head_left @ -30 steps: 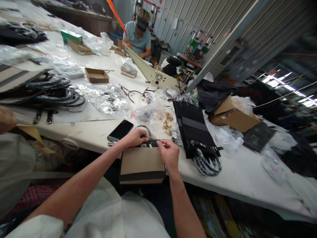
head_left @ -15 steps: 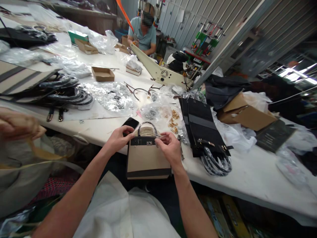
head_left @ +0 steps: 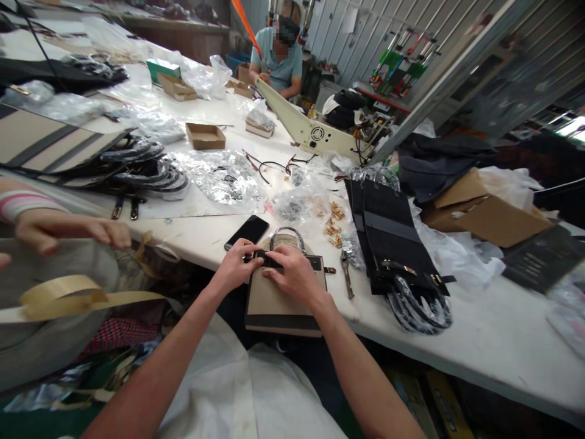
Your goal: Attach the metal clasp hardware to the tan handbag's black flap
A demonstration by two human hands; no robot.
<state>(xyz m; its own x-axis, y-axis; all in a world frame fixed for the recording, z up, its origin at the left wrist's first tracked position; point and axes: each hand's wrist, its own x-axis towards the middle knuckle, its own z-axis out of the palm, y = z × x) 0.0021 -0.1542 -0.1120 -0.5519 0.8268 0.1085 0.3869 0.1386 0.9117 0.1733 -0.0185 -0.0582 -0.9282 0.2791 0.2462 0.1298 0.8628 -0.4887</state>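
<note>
A tan and black handbag (head_left: 282,310) leans at the table's front edge before me, its wrapped handle (head_left: 292,230) standing up at the top. My left hand (head_left: 238,267) pinches the black strap (head_left: 269,258) at the bag's upper left corner. Reaching across the bag's front, my right hand (head_left: 295,272) has its fingers closed on the same strap, close to my left fingertips. The exact fastening between the fingers is hidden. A strap end with a gold fitting (head_left: 329,269) sticks out at the bag's right side.
Beside the bag lie a black phone (head_left: 247,231), pliers (head_left: 347,274) and gold hardware (head_left: 334,222). Black bag parts (head_left: 395,228) lie to the right, striped panels (head_left: 55,146) to the left. A co-worker's hand (head_left: 68,228) is at left near yellowish tape (head_left: 64,297); another person sits behind.
My right hand has moved left across the bag's top to meet my left hand at the strap. The pliers now show fully. The co-worker's hand at left has opened out.
</note>
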